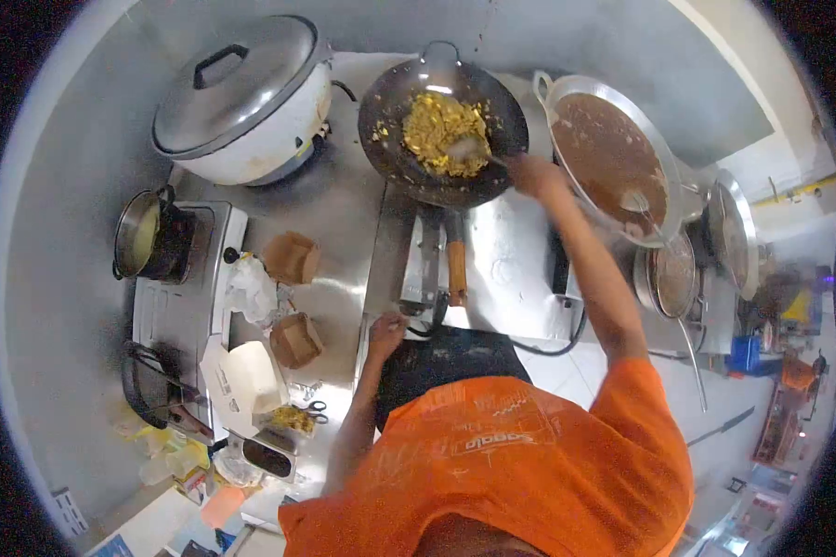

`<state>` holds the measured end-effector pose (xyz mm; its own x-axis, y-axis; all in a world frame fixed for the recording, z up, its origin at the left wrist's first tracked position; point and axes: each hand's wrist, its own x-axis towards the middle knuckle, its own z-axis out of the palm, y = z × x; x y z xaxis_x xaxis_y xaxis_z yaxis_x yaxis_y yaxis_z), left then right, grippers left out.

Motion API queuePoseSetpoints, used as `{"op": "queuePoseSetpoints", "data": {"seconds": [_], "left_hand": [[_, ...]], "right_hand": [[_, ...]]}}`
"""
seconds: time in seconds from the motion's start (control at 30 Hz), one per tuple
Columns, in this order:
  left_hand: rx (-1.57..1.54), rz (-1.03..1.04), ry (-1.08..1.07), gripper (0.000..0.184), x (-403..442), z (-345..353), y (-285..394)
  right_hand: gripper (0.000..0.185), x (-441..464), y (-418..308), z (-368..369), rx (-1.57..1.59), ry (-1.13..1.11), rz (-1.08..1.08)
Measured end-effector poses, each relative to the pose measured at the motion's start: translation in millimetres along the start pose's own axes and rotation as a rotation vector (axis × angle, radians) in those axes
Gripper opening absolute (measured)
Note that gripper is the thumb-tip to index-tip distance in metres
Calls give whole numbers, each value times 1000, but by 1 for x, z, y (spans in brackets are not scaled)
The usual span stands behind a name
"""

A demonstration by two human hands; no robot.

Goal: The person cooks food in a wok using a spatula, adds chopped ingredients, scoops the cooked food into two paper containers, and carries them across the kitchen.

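A dark wok [381, 153] with a wooden handle [457, 269] sits on the stove at the top middle, holding yellow-brown food [437, 125]. My right hand [534, 176] is closed round the handle of a ladle [469, 148], whose blurred head lies in the food. Lower down, my left hand [388, 332] is closed near the stove's front edge, beside a black hose and below the stove's control panel [423, 269]. Whether its fingers grip a knob or something small cannot be made out.
A large lidded cooker [241, 102] stands at the upper left, a small pot [139, 232] on a burner below it. Cardboard boxes [293, 257], an open white carton [251, 376] and scissors [316, 411] lie left. Right is a wide pan of brown liquid [608, 153].
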<state>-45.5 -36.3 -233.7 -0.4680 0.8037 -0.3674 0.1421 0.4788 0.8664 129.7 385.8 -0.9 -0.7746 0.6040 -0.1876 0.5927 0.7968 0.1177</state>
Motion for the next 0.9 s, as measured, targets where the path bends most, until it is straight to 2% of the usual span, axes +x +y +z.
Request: {"op": "queuePoseSetpoints", "data": {"seconds": [0.07,0.13,0.17,0.27,0.3,0.37,0.4,0.47,0.5,0.57,0.67,0.7,0.77,0.87,0.9], "left_hand": [[183,132,-49,40,10,19,-5],[433,242,-76,47,23,19,7],[351,274,27,48,19,22,9],[256,44,-40,43,17,33,-3],[253,134,69,42,15,38,0],[255,313,289,40,7,47,6],[307,293,283,39,1,50,-1],[410,278,285,38,13,50,-14],[352,264,269,38,17,49,-12],[230,211,243,38,12,48,-10],[385,226,277,35,9,45,8],[438,219,276,34,6,44,16],[551,205,267,32,-5,44,26],[646,213,386,30,-3,54,30],[639,220,380,29,-5,55,29]], "right_hand": [[48,26,-36,5,129,60,55],[33,13,-32,-52,86,-112,63],[28,10,-32,-73,60,-200,59],[28,-4,-23,-77,-125,-133,-131],[32,-11,-30,-85,-141,-87,-169],[31,36,-26,-43,-171,-71,-174],[31,49,-23,-26,-179,-62,-171],[26,32,-15,-83,-62,-170,-48],[25,20,-4,-107,-173,-214,-36],[25,4,20,-144,-371,-375,-250],[26,12,-4,-156,-209,-407,166],[28,22,-3,-123,-130,-187,234],[31,55,9,-86,-173,-246,-73],[31,35,22,-108,-205,-23,-97],[27,5,-4,-167,-290,-107,26]]}}
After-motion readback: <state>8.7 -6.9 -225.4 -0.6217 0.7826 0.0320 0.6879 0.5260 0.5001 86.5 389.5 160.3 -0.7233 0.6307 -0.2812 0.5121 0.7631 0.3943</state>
